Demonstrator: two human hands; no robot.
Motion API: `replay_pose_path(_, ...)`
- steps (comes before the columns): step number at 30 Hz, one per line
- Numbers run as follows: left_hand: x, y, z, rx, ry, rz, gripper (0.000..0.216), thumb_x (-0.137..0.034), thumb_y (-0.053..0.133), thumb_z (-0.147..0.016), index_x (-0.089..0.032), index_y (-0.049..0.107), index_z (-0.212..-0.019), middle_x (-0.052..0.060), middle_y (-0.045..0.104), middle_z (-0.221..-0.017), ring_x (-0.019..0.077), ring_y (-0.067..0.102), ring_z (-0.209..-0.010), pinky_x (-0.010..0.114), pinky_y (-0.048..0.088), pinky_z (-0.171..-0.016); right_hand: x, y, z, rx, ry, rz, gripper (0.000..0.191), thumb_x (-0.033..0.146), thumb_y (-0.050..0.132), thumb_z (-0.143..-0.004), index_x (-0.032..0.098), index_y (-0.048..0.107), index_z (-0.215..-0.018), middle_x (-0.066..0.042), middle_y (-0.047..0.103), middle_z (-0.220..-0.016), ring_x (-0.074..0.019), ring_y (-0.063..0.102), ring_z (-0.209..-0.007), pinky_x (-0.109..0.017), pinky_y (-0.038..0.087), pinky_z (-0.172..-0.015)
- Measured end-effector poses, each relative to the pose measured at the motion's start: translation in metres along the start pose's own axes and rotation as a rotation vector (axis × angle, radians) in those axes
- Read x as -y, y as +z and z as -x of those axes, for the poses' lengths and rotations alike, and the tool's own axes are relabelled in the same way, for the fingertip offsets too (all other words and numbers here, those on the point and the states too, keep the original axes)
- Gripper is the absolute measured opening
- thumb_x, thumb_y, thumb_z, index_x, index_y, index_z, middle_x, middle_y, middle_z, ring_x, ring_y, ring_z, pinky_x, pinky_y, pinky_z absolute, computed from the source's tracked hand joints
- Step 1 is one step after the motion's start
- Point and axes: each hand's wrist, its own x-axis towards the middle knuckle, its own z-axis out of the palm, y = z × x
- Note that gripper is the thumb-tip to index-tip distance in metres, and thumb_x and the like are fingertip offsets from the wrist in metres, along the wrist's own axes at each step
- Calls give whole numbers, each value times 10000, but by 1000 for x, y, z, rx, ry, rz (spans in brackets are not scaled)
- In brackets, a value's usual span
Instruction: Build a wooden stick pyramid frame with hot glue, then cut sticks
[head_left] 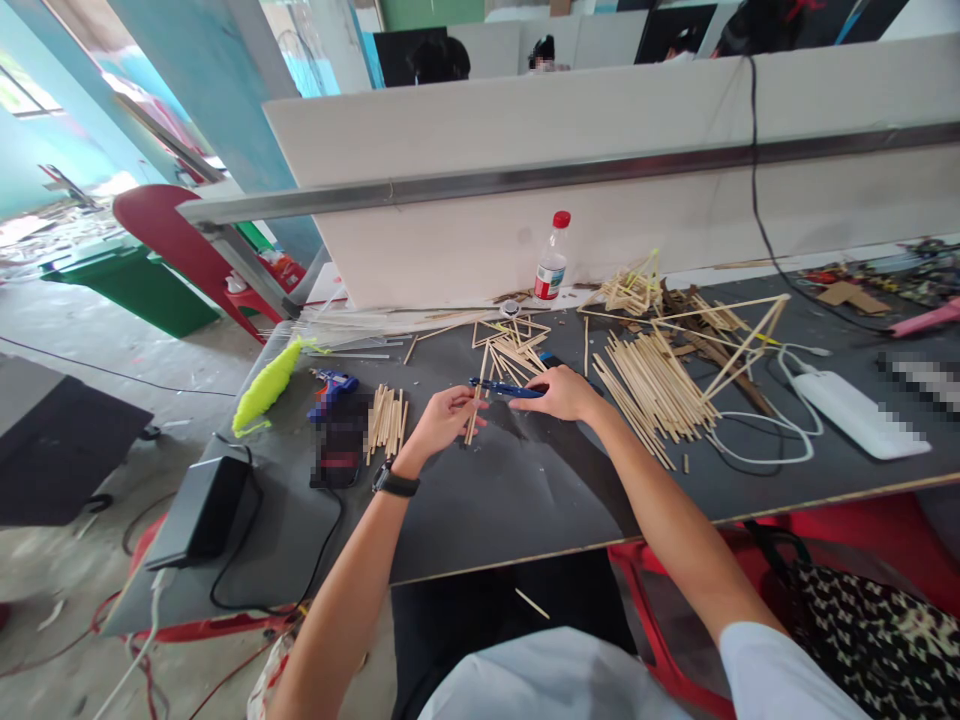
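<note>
Over the middle of the dark table, my left hand (444,418) is closed on thin wooden sticks (472,428), held nearly upright. My right hand (562,393) grips blue-handled pliers (506,388), their jaws pointing left and meeting the sticks near my left fingertips. Whether the jaws are closed on a stick is too small to tell. Just behind my hands lie joined stick frames and loose sticks (517,347). A bundle of short sticks (387,420) lies left of my left hand, and a larger pile of long sticks (660,385) is right of my right hand.
At the left are a blue glue gun (335,388), a phone (335,455), a yellow-green pouch (271,385) and a black box (201,510) with cables. A red-capped bottle (551,262) stands by the white partition (450,250). A white power strip (855,412) lies right; people sit beyond.
</note>
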Motion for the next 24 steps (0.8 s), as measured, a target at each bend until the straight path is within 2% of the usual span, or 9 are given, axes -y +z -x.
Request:
replay_pose_path(16, -2, 4, 1, -7, -61, 106, 547, -553, 796, -756, -159, 660, -1110, 118, 753, -1037, 185, 738, -760, 268, 609, -597, -1, 1, -1, 7, 20, -24, 609, 812, 600, -758, 246, 820, -792, -9, 653, -559, -164, 540, -550, -288, 322, -550)
replay_pose_path(24, 1, 3, 1, -18, -64, 82, 504, -527, 789, -769, -164, 662, -1096, 117, 745, -1080, 177, 737, -750, 264, 607, -594, -1, 2, -1, -14, 37, 38, 582, 822, 613, -735, 282, 817, -810, -15, 716, -651, -182, 602, -620, -280, 332, -563)
